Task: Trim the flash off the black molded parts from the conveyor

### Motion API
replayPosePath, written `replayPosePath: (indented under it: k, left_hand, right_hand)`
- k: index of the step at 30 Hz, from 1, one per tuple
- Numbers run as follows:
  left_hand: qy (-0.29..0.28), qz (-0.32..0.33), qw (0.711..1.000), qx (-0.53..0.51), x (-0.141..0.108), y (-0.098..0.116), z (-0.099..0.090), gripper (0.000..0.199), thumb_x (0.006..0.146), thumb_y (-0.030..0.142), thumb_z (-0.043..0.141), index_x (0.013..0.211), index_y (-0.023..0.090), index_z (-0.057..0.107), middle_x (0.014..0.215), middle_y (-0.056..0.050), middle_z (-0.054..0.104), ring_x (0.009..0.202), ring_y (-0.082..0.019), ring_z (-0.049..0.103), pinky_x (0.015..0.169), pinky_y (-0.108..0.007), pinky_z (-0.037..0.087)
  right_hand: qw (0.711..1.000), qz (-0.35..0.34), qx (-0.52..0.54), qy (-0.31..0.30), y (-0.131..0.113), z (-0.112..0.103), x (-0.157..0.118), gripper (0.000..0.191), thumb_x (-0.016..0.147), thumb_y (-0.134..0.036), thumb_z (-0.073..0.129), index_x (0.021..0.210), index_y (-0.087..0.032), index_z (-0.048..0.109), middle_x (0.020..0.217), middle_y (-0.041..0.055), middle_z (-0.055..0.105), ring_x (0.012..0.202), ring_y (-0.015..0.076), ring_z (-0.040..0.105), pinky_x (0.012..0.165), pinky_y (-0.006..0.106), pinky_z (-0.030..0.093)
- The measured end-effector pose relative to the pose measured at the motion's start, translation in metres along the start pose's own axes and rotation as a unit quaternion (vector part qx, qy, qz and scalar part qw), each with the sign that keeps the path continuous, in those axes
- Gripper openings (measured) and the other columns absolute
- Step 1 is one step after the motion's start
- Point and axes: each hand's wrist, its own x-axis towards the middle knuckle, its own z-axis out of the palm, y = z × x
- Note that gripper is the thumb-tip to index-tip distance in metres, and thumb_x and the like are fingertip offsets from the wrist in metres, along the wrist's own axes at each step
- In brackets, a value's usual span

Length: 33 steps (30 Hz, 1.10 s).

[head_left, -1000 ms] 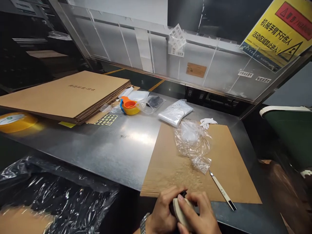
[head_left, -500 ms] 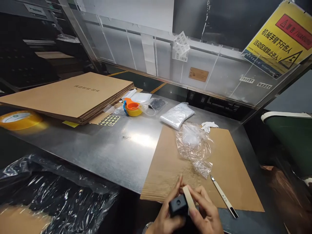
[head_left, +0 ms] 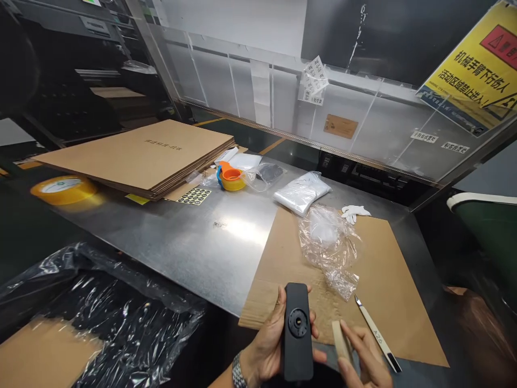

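A long black block (head_left: pixel 298 355) with a round recessed fitting in its middle rests in my left hand (head_left: pixel 270 345), whose fingers wrap round it from both sides. Just to the right, my right hand (head_left: pixel 365 355) pinches a small pale beige bar (head_left: pixel 341 340) between thumb and fingers, apart from the block. Beneath and beyond both hands lies a flat cardboard sheet (head_left: pixel 388 269). A white-handled knife marked A26 (head_left: pixel 377 335) lies across its right part, beside my right hand. Crumpled clear plastic wrap (head_left: pixel 327 237) sits on the cardboard.
Cardboard sheets (head_left: pixel 137 156) are stacked at the left, by yellow tape (head_left: pixel 64 189). An orange and blue tape dispenser (head_left: pixel 231 175), a white plastic packet (head_left: pixel 302 193) and a white glove (head_left: pixel 355 213) lie along the back. Black plastic (head_left: pixel 137 318) fills the lower left.
The block has turned from end-on to show its long face. My right hand and the beige bar have moved right, away from it. The view has shifted slightly.
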Motion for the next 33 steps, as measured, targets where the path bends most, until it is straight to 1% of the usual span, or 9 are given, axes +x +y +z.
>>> replayPosePath:
  k: [3, 6, 10, 14, 17, 20, 25, 29, 33]
  left_hand:
    - [0.002, -0.089, 0.996, 0.027, 0.0, -0.013, 0.001, 0.074, 0.075, 0.076, 0.029, 0.111, 0.018, 0.057, 0.062, -0.003, 0.061, 0.045, -0.017, 0.058, 0.042, -0.03, 0.05]
    - [0.031, -0.092, 0.994, 0.043, -0.004, -0.023, 0.001, 0.07, 0.079, 0.07, 0.032, 0.089, 0.009, 0.066, 0.056, -0.006, 0.062, 0.046, -0.016, 0.059, 0.043, -0.023, 0.045]
    - [0.004, -0.144, 0.985, 0.096, -0.015, -0.026, -0.008, 0.084, 0.075, 0.077, 0.019, 0.054, 0.008, 0.062, 0.042, -0.01, 0.056, 0.035, -0.014, 0.052, 0.034, -0.021, 0.037]
    - [0.0, -0.209, 0.969, 0.129, -0.017, -0.026, -0.016, 0.096, 0.067, 0.084, 0.005, 0.054, 0.008, 0.062, 0.036, -0.009, 0.053, 0.027, -0.014, 0.045, 0.029, -0.023, 0.032]
    - [0.032, -0.093, 0.986, 0.138, -0.014, -0.028, -0.014, 0.083, 0.078, 0.075, 0.02, 0.071, 0.008, 0.069, 0.053, -0.009, 0.064, 0.05, -0.018, 0.06, 0.056, -0.028, 0.049]
    - [0.07, 0.052, 0.98, 0.177, -0.013, -0.03, -0.01, 0.06, 0.084, 0.06, 0.038, 0.099, 0.011, 0.069, 0.079, -0.008, 0.071, 0.087, -0.02, 0.063, 0.086, -0.027, 0.043]
    - [0.083, 0.012, 0.982, 0.169, -0.011, -0.029, -0.01, 0.063, 0.087, 0.06, 0.029, 0.116, 0.013, 0.06, 0.052, -0.002, 0.062, 0.05, -0.018, 0.058, 0.057, -0.028, 0.046]
    - [0.076, -0.013, 0.996, 0.036, -0.005, -0.02, -0.005, 0.064, 0.088, 0.058, 0.028, 0.108, 0.008, 0.062, 0.065, -0.005, 0.067, 0.054, -0.015, 0.059, 0.055, -0.023, 0.044]
    - [0.048, -0.111, 0.99, -0.074, -0.002, -0.015, -0.003, 0.058, 0.083, 0.06, 0.042, 0.095, 0.007, 0.064, 0.064, -0.006, 0.064, 0.049, -0.014, 0.056, 0.049, -0.023, 0.041]
  right_hand:
    - [0.992, -0.101, -0.053, -0.044, -0.028, -0.006, 0.025, 0.043, 0.085, -0.022, 0.052, 0.128, -0.026, 0.051, 0.103, 0.0091, 0.052, 0.091, 0.0209, 0.056, 0.075, 0.032, 0.051]
    - [0.965, -0.186, -0.1, -0.154, -0.049, -0.001, 0.045, 0.049, 0.084, -0.017, 0.051, 0.132, -0.023, 0.045, 0.102, 0.0102, 0.051, 0.09, 0.021, 0.054, 0.076, 0.036, 0.051]
    - [0.94, -0.209, -0.135, -0.235, -0.056, -0.004, 0.055, 0.045, 0.085, -0.016, 0.049, 0.129, -0.019, 0.047, 0.101, 0.0112, 0.052, 0.091, 0.0207, 0.052, 0.075, 0.036, 0.05]
    - [0.938, -0.216, -0.15, -0.227, -0.051, -0.011, 0.053, 0.049, 0.083, -0.011, 0.049, 0.131, -0.019, 0.044, 0.097, 0.0106, 0.052, 0.088, 0.0201, 0.053, 0.071, 0.034, 0.051]
    - [0.935, -0.245, -0.137, -0.218, -0.051, -0.005, 0.05, 0.049, 0.082, -0.013, 0.051, 0.13, -0.019, 0.046, 0.096, 0.0105, 0.052, 0.085, 0.0198, 0.052, 0.07, 0.033, 0.05]
    - [0.937, -0.234, -0.155, -0.21, -0.053, 0.004, 0.052, 0.043, 0.082, -0.015, 0.052, 0.125, -0.016, 0.051, 0.095, 0.0114, 0.051, 0.085, 0.0207, 0.05, 0.071, 0.035, 0.05]
    - [0.947, -0.157, -0.205, -0.189, -0.055, 0.014, 0.052, 0.035, 0.083, -0.015, 0.05, 0.117, -0.017, 0.056, 0.09, 0.0105, 0.049, 0.081, 0.0205, 0.049, 0.065, 0.034, 0.05]
    - [0.941, -0.222, -0.17, -0.19, -0.055, 0.03, 0.03, 0.036, 0.078, -0.018, 0.051, 0.114, -0.014, 0.057, 0.084, 0.0095, 0.049, 0.072, 0.0193, 0.048, 0.056, 0.032, 0.049]
    - [0.957, -0.207, -0.153, -0.134, -0.046, 0.038, 0.01, 0.046, 0.081, -0.016, 0.048, 0.126, -0.017, 0.049, 0.095, 0.0122, 0.049, 0.079, 0.0204, 0.05, 0.062, 0.034, 0.051]
